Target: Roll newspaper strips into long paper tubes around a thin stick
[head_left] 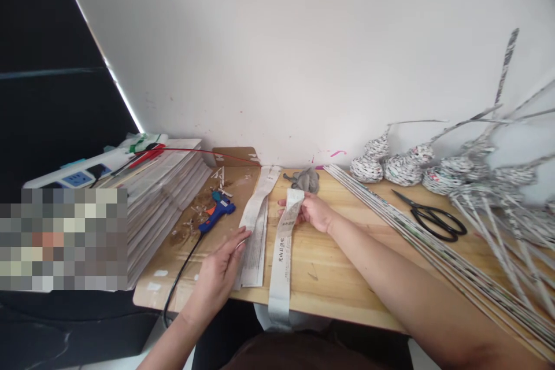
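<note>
- Between the hands, over the front edge of the surface (340,266): newspaper strip (282,254), top end folded over at the right hand (313,211), lower end hanging off.
- Right hand: fingers narrowed, pinching the newspaper strip near its upper end.
- Left hand (223,257): fingers together, against the strip pile (255,245) just beside it; cannot tell if it grips anything.
- Handling, judged: newspaper strip very light, limp, creases and tears easily, not very slippery. Best hold: flat pinch across the width, near an end; no hard tugging.
- Strip pile: likely just as floppy, layers may slide; press flat or lift by an edge.
- Containers: no clear one near the hands. Woven gourd shapes (404,171) right of the right hand look hollow-bodied, maybe; insides not visible.
- Beyond left hand: glue gun (213,217). Right of right hand: paper rods (381,208), scissors (417,208).
</note>
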Demonstrator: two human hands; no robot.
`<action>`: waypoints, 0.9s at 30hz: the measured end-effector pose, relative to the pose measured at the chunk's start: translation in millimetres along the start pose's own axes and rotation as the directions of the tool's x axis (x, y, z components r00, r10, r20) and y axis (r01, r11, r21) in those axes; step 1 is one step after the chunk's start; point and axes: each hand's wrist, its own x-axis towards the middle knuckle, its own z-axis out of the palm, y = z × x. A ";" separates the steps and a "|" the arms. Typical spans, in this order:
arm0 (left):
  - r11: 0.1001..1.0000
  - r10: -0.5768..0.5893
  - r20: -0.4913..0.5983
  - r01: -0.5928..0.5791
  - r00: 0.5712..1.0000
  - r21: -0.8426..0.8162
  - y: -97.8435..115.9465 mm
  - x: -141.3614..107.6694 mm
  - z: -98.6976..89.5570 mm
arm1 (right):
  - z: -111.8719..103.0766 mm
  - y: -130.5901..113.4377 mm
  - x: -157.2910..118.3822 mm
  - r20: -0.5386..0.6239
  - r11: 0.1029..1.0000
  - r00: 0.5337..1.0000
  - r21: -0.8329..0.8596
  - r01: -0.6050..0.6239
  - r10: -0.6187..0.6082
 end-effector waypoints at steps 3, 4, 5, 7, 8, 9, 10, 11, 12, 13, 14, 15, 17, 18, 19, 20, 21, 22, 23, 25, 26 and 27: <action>0.999 -0.007 0.083 0.004 0.997 0.039 1.3 0.5 -3.2 | -0.6 1.5 2.5 -0.033 1.000 0.999 0.008 0.002 -0.002; 0.999 -0.010 0.121 0.003 0.993 0.050 2.3 0.5 -5.3 | -0.7 1.7 3.1 -0.043 1.000 0.999 0.010 0.003 -0.003; 0.998 -0.009 0.151 -0.001 0.988 0.065 3.5 0.6 -7.9 | -0.7 1.8 3.5 -0.056 1.000 0.998 0.013 0.005 -0.004; 0.994 0.005 0.197 -0.026 0.980 0.106 5.7 1.4 -14.2 | -0.7 1.5 4.0 -0.093 0.999 0.996 0.029 0.012 -0.009; 0.991 0.015 0.208 -0.043 0.978 0.129 6.4 2.5 -17.7 | -0.8 1.2 4.2 -0.111 0.999 0.994 0.040 0.021 -0.017; 0.987 0.025 0.214 -0.058 0.977 0.150 6.9 4.3 -21.2 | -1.0 0.6 4.4 -0.130 0.998 0.991 0.049 0.035 -0.029; 0.983 0.032 0.217 -0.069 0.976 0.168 7.1 7.2 -24.4 | -1.4 0.0 4.8 -0.149 0.997 0.988 0.053 0.057 -0.048; 0.981 0.037 0.211 -0.076 0.977 0.181 7.0 11.4 -27.0 | -2.1 -0.8 5.4 -0.170 0.995 0.982 0.049 0.086 -0.077; 0.979 0.046 0.195 -0.083 0.980 0.189 6.8 17.3 -28.7 | -3.2 -1.5 6.1 -0.196 0.992 0.974 0.034 0.121 -0.112; 0.977 0.060 0.169 -0.093 0.984 0.193 6.5 25.0 -29.0 | -4.7 -2.2 7.1 -0.229 0.988 0.962 0.004 0.155 -0.150; 0.974 0.081 0.135 -0.107 0.988 0.200 6.2 34.8 -27.8 | -6.6 -2.6 8.2 -0.267 0.982 0.944 -0.041 0.187 -0.191; 0.969 0.116 0.108 -0.136 0.987 0.204 5.7 46.3 -24.7 | -8.9 -2.7 9.5 -0.303 0.972 0.924 -0.096 0.215 -0.234; 0.956 0.175 0.081 -0.189 0.981 0.226 4.5 73.6 -12.9 | -14.2 -1.9 12.3 -0.345 0.944 0.884 -0.207 0.255 -0.315; 0.947 0.187 0.099 -0.206 0.977 0.246 3.7 88.1 -4.3 | -17.0 -0.9 13.6 -0.350 0.932 0.872 -0.248 0.266 -0.342; 0.937 0.192 0.107 -0.214 0.976 0.277 2.6 102.2 5.8 | -19.6 0.4 15.0 -0.348 0.923 0.867 -0.271 0.272 -0.357; 0.922 0.182 0.132 -0.216 0.974 0.322 1.4 115.4 16.8 | -22.1 1.8 16.3 -0.342 0.921 0.868 -0.279 0.272 -0.360; 0.900 0.159 0.161 -0.210 0.974 0.381 -0.1 127.1 28.3 | -24.1 3.2 17.6 -0.338 0.924 0.873 -0.277 0.266 -0.352; 0.875 0.134 0.191 -0.206 0.972 0.437 -1.8 136.8 39.6 | -25.8 4.5 18.8 -0.334 0.926 0.877 -0.274 0.261 -0.346; 0.856 0.106 0.217 -0.200 0.970 0.477 -3.8 144.3 50.1 | -27.1 5.6 19.9 -0.329 0.926 0.879 -0.274 0.261 -0.345; 0.834 0.046 0.256 -0.178 0.966 0.522 -8.7 153.4 67.1 | -28.7 7.2 21.9 -0.317 0.920 0.879 -0.284 0.269 -0.355; 0.829 0.024 0.256 -0.163 0.966 0.534 -11.6 155.4 73.2 | -29.2 7.7 22.8 -0.309 0.918 0.881 -0.289 0.273 -0.359; 0.828 0.013 0.247 -0.149 0.969 0.541 -14.6 156.1 77.6 | -29.6 8.0 23.5 -0.301 0.917 0.884 -0.291 0.271 -0.357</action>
